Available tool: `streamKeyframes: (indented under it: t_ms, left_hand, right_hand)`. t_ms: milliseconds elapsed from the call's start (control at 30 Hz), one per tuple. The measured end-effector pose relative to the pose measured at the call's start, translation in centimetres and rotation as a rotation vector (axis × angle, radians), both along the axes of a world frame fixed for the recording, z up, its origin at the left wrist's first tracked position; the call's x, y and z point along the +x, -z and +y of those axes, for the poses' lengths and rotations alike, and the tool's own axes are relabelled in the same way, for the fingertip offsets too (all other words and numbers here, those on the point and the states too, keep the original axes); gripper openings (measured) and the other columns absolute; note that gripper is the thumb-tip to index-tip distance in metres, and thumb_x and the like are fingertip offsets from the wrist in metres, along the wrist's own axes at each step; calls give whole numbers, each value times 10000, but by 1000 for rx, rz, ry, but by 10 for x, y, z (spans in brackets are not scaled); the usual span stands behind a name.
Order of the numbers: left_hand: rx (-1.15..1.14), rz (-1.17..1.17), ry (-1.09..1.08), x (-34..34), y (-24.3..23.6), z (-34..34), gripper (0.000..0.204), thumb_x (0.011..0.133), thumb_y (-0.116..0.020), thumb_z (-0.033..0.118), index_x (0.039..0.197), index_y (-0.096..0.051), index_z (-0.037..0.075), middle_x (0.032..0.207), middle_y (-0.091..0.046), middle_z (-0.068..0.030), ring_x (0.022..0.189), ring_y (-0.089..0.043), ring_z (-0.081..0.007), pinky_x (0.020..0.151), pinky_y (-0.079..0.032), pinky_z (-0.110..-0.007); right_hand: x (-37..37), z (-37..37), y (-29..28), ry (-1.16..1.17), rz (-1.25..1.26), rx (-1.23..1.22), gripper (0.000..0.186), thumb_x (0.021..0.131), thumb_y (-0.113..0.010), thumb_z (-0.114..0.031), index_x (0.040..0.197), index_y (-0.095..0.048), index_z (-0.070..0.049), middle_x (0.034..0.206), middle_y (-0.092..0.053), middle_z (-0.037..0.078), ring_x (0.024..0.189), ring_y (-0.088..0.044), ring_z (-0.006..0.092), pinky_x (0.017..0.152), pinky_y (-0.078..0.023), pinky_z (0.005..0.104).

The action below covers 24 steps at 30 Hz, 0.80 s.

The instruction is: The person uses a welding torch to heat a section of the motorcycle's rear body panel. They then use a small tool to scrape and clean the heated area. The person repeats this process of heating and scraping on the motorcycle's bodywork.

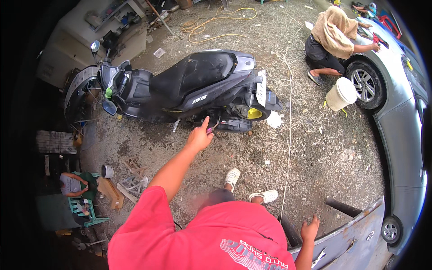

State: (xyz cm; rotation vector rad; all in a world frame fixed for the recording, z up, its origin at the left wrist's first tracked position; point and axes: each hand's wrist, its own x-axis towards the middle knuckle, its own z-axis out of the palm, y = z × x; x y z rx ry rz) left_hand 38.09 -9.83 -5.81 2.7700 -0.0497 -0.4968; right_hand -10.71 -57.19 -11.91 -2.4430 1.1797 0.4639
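My left hand [199,138] clasps a small purple-handled tool [209,131], its kind too small to tell, before the black-and-grey scooter [191,85]; my right hand [309,230], fingers loosely parted, hangs beside a grey metal panel [348,245].

The gravel ground [252,155] bears a black scooter [191,83], a looped yellow hose [196,30], a pale cord [290,117], a white scrap [274,119], a brown cardboard box [110,193] and a silver car [402,128].

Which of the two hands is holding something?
The left hand, extended toward the scooter: a pink-handled tool is in its grip. The right hand, beside the grey metal panel, shows nothing held.
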Motion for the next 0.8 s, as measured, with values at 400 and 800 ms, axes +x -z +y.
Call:
streamKeyframes:
  t_ms: [400,800]
  left_hand:
    - [113,-24,230,134,24,23,1065,954,-746,312,1728,-15,308,1154,-763,-239,1078,-737,-430,991,-576,-526]
    - [-48,-240,437,88,52,17,906,963,-740,166,1708,-230,242,1140,-751,-277,1019,-725,-470,882,-548,-556]
  right_hand:
    - [-78,187,-36,140,199,132,710,864,-787,-183,1487,-518,23,1437,-557,313,1345,-551,482,1163,-452,500]
    - [-95,219,-47,361,123,183,621,928,-738,-317,1453,-590,-20,1400,-647,257,1312,-617,417,1127,-489,465]
